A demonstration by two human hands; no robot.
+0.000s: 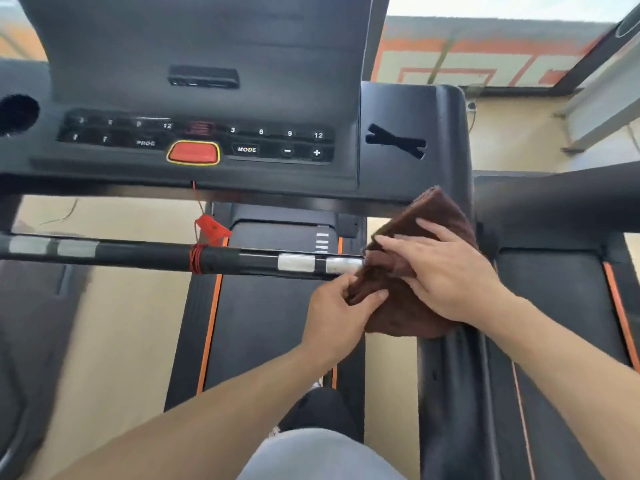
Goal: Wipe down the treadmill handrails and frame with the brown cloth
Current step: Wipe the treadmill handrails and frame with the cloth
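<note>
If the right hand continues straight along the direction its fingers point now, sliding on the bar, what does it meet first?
The right hand points left along the black crossbar handrail. First come the two silver metal sensor plates just beyond the fingertips, then the red cord wrapped round the bar.

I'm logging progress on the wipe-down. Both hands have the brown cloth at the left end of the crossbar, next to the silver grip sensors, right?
Not quite: the head view shows the brown cloth at the right end of the crossbar, not the left. The rest holds: the left hand pinches its edge, the right hand lies over it, beside the silver grip sensors.
</note>
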